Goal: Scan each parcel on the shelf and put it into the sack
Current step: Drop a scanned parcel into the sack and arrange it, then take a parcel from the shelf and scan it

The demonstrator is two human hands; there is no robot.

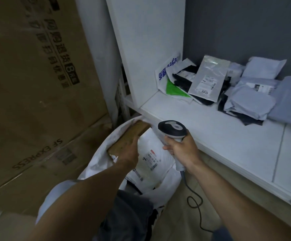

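Down at the sack, the left hand has its grip closed on a brown box: bagging, I'd judge. The right hand grips the scanner. Next probably comes a reach for the parcels on the shelf.

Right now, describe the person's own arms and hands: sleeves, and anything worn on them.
Both forearms are bare. The left hand and right hand wear no gloves; no watch, ring or band shows. A pale blue short sleeve covers the left upper arm. The right arm's sleeve is out of view.
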